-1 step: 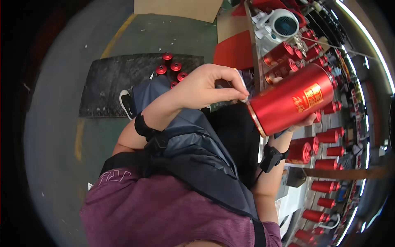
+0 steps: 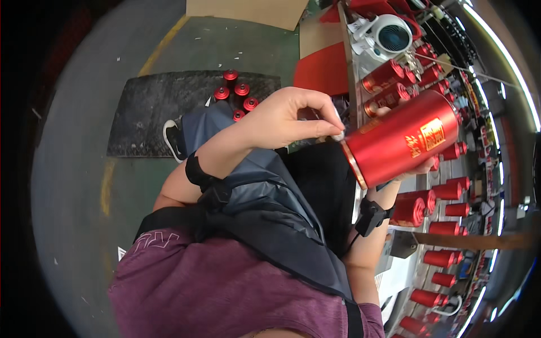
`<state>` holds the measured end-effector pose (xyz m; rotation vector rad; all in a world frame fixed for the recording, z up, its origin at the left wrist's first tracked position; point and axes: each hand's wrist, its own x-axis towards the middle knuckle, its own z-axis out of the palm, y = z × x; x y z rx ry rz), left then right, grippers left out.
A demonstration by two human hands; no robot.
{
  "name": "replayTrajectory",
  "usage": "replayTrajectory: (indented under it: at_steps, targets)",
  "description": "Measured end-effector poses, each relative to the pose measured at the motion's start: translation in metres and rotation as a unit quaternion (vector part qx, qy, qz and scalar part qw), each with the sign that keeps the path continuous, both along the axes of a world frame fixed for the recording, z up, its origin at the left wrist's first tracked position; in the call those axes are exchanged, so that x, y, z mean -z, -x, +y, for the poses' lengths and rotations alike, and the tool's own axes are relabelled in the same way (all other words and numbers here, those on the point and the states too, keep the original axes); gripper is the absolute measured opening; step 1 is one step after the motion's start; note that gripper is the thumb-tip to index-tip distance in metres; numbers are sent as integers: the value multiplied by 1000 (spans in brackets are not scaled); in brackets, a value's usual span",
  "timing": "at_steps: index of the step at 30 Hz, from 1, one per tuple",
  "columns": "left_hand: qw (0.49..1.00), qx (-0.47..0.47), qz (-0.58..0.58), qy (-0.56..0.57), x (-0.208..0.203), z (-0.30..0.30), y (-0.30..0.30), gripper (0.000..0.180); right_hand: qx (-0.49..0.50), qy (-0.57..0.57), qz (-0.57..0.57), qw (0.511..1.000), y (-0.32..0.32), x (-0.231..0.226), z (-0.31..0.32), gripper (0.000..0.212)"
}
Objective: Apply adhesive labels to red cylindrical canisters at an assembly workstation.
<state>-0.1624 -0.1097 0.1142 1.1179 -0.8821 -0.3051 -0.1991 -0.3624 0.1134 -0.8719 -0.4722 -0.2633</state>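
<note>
My right hand point(image 2: 416, 170) supports a red cylindrical metal canister point(image 2: 401, 141) from beneath, its fingers wrapped round the side and mostly hidden behind it. The canister lies tilted, with gold markings on its wall and a gold band point(image 2: 353, 164) at the end nearest me. Thumb and forefinger of my left hand point(image 2: 290, 119) are pinched together on a small white piece point(image 2: 338, 136) close to the rim of that end. Its kind is too small to tell, and I cannot tell whether it touches the rim.
On my right, a long bench holds several red canisters point(image 2: 408, 209) and a white fan point(image 2: 391, 37). Several smaller red canisters point(image 2: 242, 90) stand on a black mat point(image 2: 147, 115) on the floor. A brown bar point(image 2: 468, 241) juts across at the right.
The canister has shifted very slightly to the right. My left fingertips have moved a little with it, staying pinched near its rim.
</note>
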Motion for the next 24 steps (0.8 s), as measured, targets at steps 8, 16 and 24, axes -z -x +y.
replayTrajectory:
  at_steps: [8,16,24]
  targets:
    - [986,-55,139,71,29,-12,-4,12,-124,-41,-79,988,-30,9,-23,103]
    - [969,-123,213,29,60,4,-19,14,-81,-69,-21,994,-57,-4,13,97]
    - [983,-102,148,30,69,103,-8,8,75,-8,129,989,-131,-4,28,70]
